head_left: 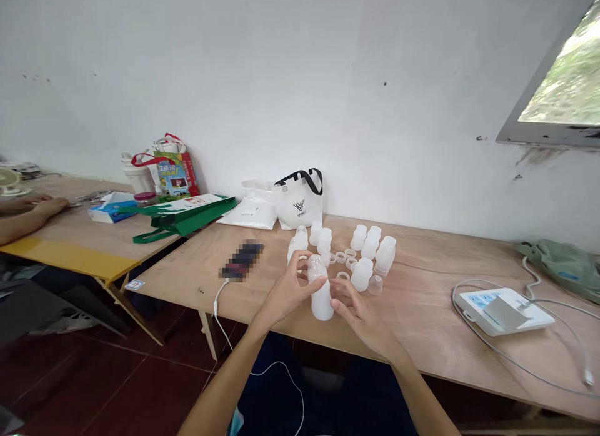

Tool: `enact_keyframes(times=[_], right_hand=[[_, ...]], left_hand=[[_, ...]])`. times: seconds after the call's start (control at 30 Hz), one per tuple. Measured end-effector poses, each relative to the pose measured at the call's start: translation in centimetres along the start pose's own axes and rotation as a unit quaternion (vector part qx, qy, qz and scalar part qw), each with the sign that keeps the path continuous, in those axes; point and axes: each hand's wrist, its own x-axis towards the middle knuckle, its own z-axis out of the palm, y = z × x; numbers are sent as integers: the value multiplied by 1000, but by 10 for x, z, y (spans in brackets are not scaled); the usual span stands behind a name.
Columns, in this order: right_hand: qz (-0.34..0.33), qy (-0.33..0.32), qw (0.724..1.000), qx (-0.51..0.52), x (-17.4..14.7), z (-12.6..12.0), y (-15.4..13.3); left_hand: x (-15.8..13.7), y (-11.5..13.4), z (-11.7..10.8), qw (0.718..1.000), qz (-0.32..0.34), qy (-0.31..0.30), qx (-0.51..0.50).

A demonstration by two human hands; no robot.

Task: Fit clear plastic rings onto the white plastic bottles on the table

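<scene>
A translucent white baby bottle (322, 303) with a clear dome cap is held upright at the table's front edge. My left hand (300, 283) has its fingers and thumb wrapped round the upper part, near the cap. From the other side, my right hand (354, 305) grips the bottle's body with thumb and fingertips. Just beyond my hands stand several similar bottles (324, 241). More bottles (362, 273) are grouped to the right. Several clear rings (340, 257) lie between the groups, and a loose clear cap (375, 285) sits near my right hand.
A phone (241, 261) with a white cable lies left. White bags (297, 208) stand against the wall. At right are a white box (506, 311), looping cables and a green cloth bag (562, 267). A person's hand (51, 206) rests on the neighbouring table (60, 236).
</scene>
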Motion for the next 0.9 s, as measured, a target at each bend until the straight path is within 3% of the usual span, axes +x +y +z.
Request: enact_keyframes(times=[0.27,0.47,0.7,0.9], right_hand=[[39,30,994,-100,-2,-24,6],[24,16,988,-149,-1,-26,11],[15,-4,985,-171,-1,-28,12],[-1,-6,986,-166,-3,-27,10]], left_hand=[[2,-9,-50,985,-54,-4,162],[11,-27,-47,981,-39,41,185],[22,-46,-46,992,-58,52,102],[27,-61,-47,991,-53,83,92]])
